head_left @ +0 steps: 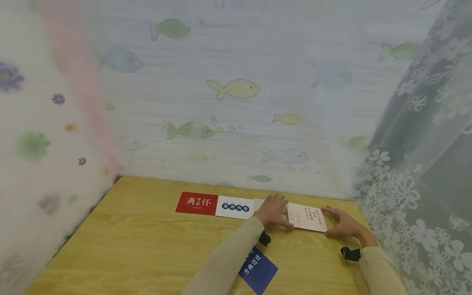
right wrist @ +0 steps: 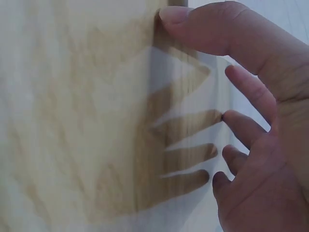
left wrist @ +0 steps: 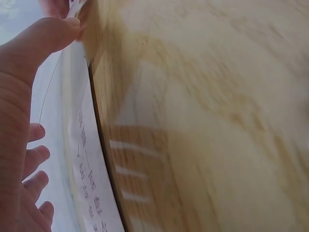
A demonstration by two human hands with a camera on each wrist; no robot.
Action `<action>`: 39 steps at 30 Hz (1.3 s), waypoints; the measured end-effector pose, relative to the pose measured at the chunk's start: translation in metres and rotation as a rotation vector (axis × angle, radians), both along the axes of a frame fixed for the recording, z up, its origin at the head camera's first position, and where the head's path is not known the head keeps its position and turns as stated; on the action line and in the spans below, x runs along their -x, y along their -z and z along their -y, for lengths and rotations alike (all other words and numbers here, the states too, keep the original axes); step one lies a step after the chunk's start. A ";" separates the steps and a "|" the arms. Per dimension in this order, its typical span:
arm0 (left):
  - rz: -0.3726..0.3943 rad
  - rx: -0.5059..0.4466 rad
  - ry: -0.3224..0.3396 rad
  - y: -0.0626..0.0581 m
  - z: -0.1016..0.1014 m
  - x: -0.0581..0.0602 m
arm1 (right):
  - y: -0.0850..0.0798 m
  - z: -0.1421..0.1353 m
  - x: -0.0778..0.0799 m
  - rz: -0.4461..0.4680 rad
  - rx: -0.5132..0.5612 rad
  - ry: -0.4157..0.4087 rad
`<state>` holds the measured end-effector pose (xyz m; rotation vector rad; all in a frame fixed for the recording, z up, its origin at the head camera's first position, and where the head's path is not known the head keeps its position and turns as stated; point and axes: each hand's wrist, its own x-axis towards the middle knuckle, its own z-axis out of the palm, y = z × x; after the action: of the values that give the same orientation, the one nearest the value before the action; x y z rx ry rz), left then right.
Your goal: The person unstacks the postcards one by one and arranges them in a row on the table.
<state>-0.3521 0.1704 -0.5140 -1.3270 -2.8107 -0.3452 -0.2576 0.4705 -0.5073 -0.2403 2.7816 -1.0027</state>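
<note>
In the head view a pale pink card with "GOOD LUCK"-style lettering, partly covered, lies at the right end of a row of cards. My left hand lies over another pale card, hiding most of it, its thumb at the pink card's near left corner. In the left wrist view that thumb reaches along a white card edge. My right hand spreads its fingers and thumb around the pink card's right end. The right wrist view shows the fingers apart from each other.
A red card and a white card with blue circles continue the row leftward. A blue card lies askew, partly under the left sleeve. Behind the wooden table stands a fish-patterned wall; a lace curtain hangs at the right.
</note>
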 end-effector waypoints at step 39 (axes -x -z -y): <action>0.118 0.066 -0.077 0.016 -0.027 0.014 | -0.010 -0.017 0.026 0.142 -0.052 0.028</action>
<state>-0.3664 0.1978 -0.5297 -1.2450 -2.9854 -0.3426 -0.2839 0.4877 -0.4977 -0.1185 2.6845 -0.9138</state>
